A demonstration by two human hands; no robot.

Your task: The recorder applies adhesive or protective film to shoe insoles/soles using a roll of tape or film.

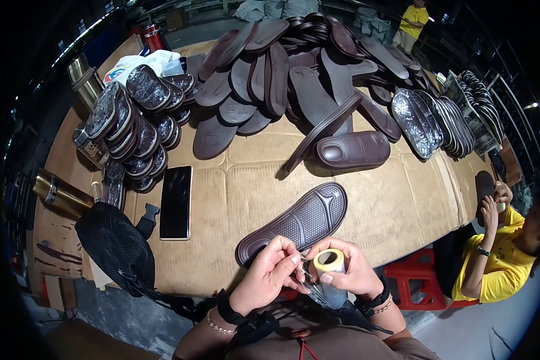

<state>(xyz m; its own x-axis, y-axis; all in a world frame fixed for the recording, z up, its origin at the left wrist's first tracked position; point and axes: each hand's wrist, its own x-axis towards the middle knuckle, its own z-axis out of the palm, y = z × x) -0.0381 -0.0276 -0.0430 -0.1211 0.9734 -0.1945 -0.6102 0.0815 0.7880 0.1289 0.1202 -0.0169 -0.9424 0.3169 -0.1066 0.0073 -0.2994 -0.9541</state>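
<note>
**A tan cardboard tabletop (pixel 234 186) with lots of shoe parts on it**

In the head view, the room behind the table is dark. The left hand (pixel 271 269) pinches a thin, shiny strip of clear plastic film (pixel 314 290) with its finger and thumb. The right hand (pixel 351 267) is wrapped around a small roll of clear film with a yellow ring at its top (pixel 328 269). The roll is just beside the left hand, above the table's near edge.

Right in front of the hands lies one dark brown, bumpy shoe sole (pixel 303 219). Left of the hands are a flat black phone (pixel 176 204) and a black mesh bag (pixel 115 246). Far ahead of the hands is a big, messy heap of dark brown soles (pixel 255 81). Shiny plastic-wrapped soles (pixel 145 137) are piled ahead and to the left. To the right of the hands, a person in a yellow shirt (pixel 492 270) holds a dark sole (pixel 485 191) beside a red plastic stool (pixel 415 279).
</note>
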